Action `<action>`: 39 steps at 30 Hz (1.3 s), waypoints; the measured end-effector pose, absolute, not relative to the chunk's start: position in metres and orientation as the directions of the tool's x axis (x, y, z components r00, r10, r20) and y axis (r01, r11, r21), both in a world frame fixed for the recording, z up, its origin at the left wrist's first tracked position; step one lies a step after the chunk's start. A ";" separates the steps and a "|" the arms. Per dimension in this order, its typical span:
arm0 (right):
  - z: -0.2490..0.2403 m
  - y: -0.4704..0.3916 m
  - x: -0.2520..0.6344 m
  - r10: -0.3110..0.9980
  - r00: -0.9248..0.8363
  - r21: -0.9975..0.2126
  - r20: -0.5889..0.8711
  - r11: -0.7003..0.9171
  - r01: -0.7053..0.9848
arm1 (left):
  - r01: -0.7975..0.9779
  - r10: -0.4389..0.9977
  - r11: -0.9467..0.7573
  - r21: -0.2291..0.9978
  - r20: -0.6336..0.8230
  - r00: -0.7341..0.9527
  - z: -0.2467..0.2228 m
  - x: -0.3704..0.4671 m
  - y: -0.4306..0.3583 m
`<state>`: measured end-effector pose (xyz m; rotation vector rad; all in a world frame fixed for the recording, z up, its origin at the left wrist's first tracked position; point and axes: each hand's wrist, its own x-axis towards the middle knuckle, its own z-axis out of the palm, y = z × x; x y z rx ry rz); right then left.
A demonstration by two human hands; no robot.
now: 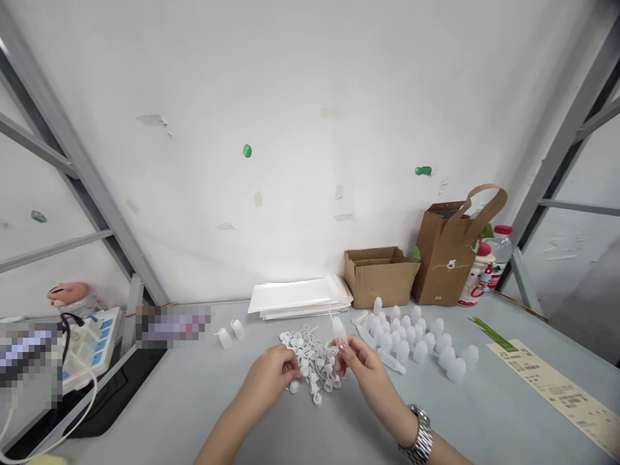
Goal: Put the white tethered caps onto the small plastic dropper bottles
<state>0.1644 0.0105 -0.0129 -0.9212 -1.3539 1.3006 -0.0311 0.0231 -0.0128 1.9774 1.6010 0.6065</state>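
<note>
- And here's the pale wall (290, 71), scuffed, dotted with torn tape scraps (153, 120) and green patches (247, 151)!
- Grey metal framing on the left (82, 148), more framing on the right (562, 148), both slanting!
- Below, a smooth grey tabletop (169, 413) meets the wall!
- Soft light, dimmer at upper right!

Frosted translucent plastic bottles (420, 352), matt plastic caps (317, 361), a brown cardboard box (382, 284), shiny metal wristwatch (422, 436) and a smooth, matt grey tabletop (203, 387).
</note>
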 end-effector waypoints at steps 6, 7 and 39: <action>-0.018 0.009 0.164 0.977 -0.154 -0.977 0.148 0.169 0.133 | 0.624 0.984 -0.173 0.762 0.166 0.071 -0.005 -0.030 0.024; -0.018 0.008 0.163 0.978 -0.142 -0.966 0.151 0.177 0.191 | 0.578 0.980 -0.178 0.796 0.197 0.030 -0.003 -0.029 0.024; -0.030 -0.001 0.150 0.975 -0.135 -0.865 0.176 0.219 0.452 | 0.148 0.951 -0.114 0.982 0.151 -0.272 -0.011 -0.016 0.023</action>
